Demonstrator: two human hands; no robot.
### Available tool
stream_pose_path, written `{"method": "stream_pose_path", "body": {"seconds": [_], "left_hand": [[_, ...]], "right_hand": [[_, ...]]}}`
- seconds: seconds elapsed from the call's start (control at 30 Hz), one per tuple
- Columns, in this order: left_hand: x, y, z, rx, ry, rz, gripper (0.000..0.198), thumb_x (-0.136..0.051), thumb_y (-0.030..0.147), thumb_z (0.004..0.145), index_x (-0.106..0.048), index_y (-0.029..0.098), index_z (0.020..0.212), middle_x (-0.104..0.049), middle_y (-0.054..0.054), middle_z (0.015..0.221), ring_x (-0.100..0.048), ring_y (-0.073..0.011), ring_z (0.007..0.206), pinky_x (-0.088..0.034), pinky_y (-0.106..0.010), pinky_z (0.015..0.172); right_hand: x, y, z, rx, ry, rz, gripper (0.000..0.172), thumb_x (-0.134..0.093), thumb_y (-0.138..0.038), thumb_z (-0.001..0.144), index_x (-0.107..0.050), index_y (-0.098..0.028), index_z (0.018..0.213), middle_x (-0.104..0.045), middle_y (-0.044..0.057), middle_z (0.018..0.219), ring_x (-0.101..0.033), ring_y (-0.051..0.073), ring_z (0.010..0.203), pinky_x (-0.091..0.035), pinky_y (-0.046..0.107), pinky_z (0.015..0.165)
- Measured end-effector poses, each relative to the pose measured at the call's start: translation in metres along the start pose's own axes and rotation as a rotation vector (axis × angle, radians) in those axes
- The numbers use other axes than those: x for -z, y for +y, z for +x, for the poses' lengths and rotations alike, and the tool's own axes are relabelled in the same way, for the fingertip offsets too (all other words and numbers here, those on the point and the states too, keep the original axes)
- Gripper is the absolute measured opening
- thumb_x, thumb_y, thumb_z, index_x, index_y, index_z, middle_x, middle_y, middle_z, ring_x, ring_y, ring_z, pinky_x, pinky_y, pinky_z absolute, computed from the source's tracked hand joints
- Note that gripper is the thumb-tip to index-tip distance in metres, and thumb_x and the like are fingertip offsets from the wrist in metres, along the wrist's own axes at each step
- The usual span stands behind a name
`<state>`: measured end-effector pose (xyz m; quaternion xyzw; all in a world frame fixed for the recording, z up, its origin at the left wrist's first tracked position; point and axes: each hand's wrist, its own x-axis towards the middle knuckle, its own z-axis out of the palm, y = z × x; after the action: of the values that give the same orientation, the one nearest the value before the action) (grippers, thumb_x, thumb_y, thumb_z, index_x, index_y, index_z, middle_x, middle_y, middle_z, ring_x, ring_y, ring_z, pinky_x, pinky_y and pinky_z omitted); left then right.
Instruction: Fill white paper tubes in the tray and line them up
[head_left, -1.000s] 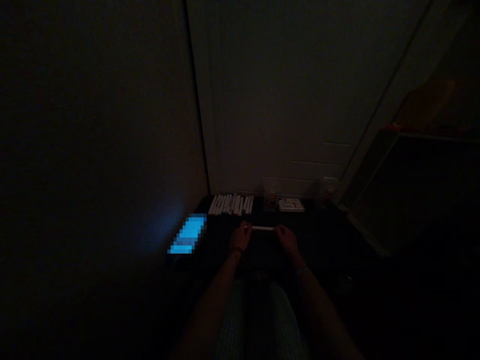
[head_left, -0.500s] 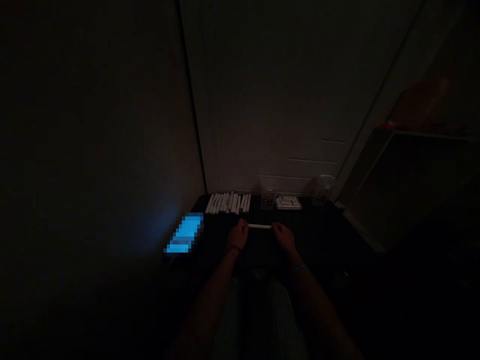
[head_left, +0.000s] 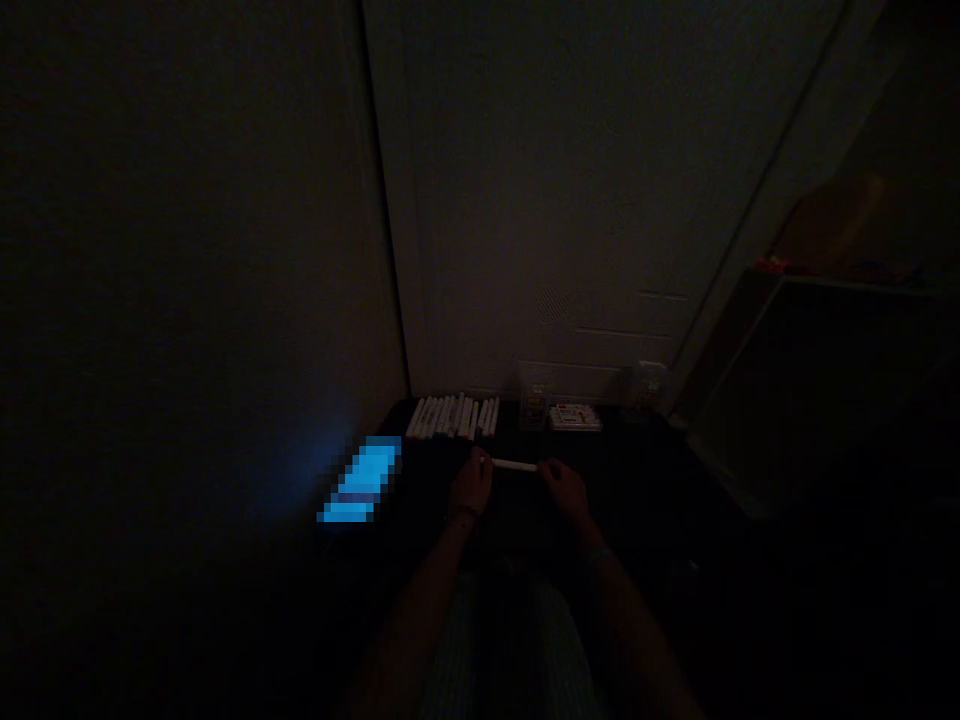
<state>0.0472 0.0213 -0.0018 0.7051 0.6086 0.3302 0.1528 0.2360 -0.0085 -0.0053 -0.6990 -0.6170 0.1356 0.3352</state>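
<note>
A white marker (head_left: 515,465) lies crosswise between my two hands, above the dark tabletop. My left hand (head_left: 472,480) is closed on its left end. At the right end, the fingers of my right hand (head_left: 562,485) pinch it. Beyond my left hand, a row of several white markers (head_left: 452,416) lies side by side near the back of the table. The scene is very dark, so fine detail on the marker and fingers cannot be made out.
A clear container (head_left: 535,407) with a label stands against the wall, beside a flat stack of white markers (head_left: 575,416). Another clear container (head_left: 646,388) is farther right. At the left, a glowing blurred screen (head_left: 361,482) rests by the wall. A shelf unit (head_left: 780,285) stands at right.
The whole view has shifted slightly, with the table lower in the picture. Both hands keep hold of the marker, which now slants slightly down to the right.
</note>
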Motion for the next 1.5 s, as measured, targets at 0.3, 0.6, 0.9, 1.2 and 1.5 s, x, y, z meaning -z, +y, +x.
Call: {"method": "stream_pose_path", "body": {"seconds": [0.3, 0.6, 0.9, 1.2, 1.5], "left_hand": [[0.003, 0.006, 0.000, 0.073, -0.043, 0.078, 0.030, -0.023, 0.040, 0.089, -0.046, 0.022, 0.096, -0.062, -0.005, 0.084, -0.058, -0.0157, 0.079, -0.033, -0.023, 0.062], [0.003, 0.004, 0.000, 0.106, -0.092, 0.070, 0.030, -0.022, 0.039, 0.089, -0.042, 0.021, 0.104, -0.064, -0.005, 0.083, -0.060, -0.0159, 0.077, -0.034, -0.023, 0.061], [0.005, 0.007, 0.000, 0.093, -0.099, 0.119, 0.036, -0.019, 0.045, 0.089, -0.044, 0.021, 0.100, -0.064, -0.006, 0.084, -0.060, -0.0168, 0.078, -0.034, -0.023, 0.061], [0.004, 0.008, 0.001, 0.092, -0.125, 0.150, 0.039, -0.016, 0.045, 0.089, -0.046, 0.020, 0.098, -0.064, -0.007, 0.082, -0.060, -0.0166, 0.074, -0.034, -0.023, 0.060], [0.005, 0.006, 0.001, 0.077, -0.138, 0.180, 0.041, -0.015, 0.046, 0.088, -0.047, 0.021, 0.094, -0.063, -0.006, 0.079, -0.060, -0.0173, 0.073, -0.033, -0.024, 0.058]], "right_hand": [[0.002, -0.003, -0.002, -0.006, 0.002, 0.065, 0.034, -0.033, -0.047, 0.082, -0.060, -0.027, 0.090, -0.063, -0.003, 0.082, -0.055, 0.013, 0.075, -0.036, 0.020, 0.064], [0.007, -0.007, -0.005, -0.013, -0.001, 0.071, 0.034, -0.034, -0.049, 0.081, -0.059, -0.028, 0.093, -0.063, -0.003, 0.085, -0.055, 0.013, 0.078, -0.037, 0.021, 0.065], [0.006, -0.008, -0.004, -0.030, 0.017, 0.020, 0.044, -0.027, -0.054, 0.083, -0.059, -0.025, 0.086, -0.062, -0.001, 0.077, -0.054, 0.013, 0.071, -0.033, 0.020, 0.060], [0.002, -0.002, -0.001, 0.000, 0.043, -0.034, 0.051, -0.020, -0.056, 0.084, -0.058, -0.023, 0.078, -0.060, 0.001, 0.071, -0.054, 0.013, 0.067, -0.031, 0.021, 0.057], [0.002, -0.003, 0.000, -0.008, 0.029, -0.049, 0.050, -0.018, -0.052, 0.087, -0.059, -0.024, 0.087, -0.063, 0.003, 0.086, -0.057, 0.015, 0.079, -0.034, 0.023, 0.065]]}}
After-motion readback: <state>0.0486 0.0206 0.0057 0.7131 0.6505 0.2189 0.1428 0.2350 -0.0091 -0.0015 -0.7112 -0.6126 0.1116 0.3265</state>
